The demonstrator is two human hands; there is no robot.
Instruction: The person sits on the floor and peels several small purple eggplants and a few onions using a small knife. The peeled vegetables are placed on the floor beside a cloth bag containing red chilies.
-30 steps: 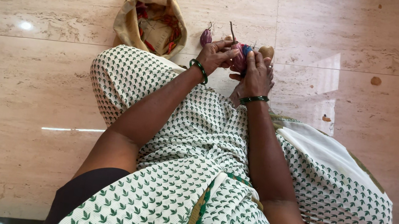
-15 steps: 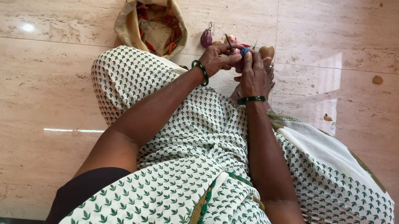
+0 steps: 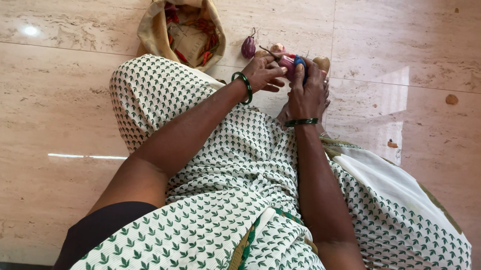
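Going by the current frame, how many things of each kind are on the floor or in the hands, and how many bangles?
Green bangles: 2
Open cloth bag: 1
Small dark purple piece on floor: 1
Pink and blue piece held in both hands: 1
Total: 5

The scene was brightly and evenly lit by soft daylight, with no harsh contrast anywhere. The polished stone floor (image 3: pixel 28 119) threw back glare: a small round hot spot showed at upper left, a thin bright streak lay lower on the left, and a pale rectangular patch of reflected light spread on the right, beside the patterned cloth (image 3: pixel 407 228). Shadows were faint and short, tucked close under the cloth and the open sack (image 3: pixel 184 21). Focus held sharp across most of the frame. The wide lens bent the floor joints slightly and stretched the near cloth at the bottom edge.
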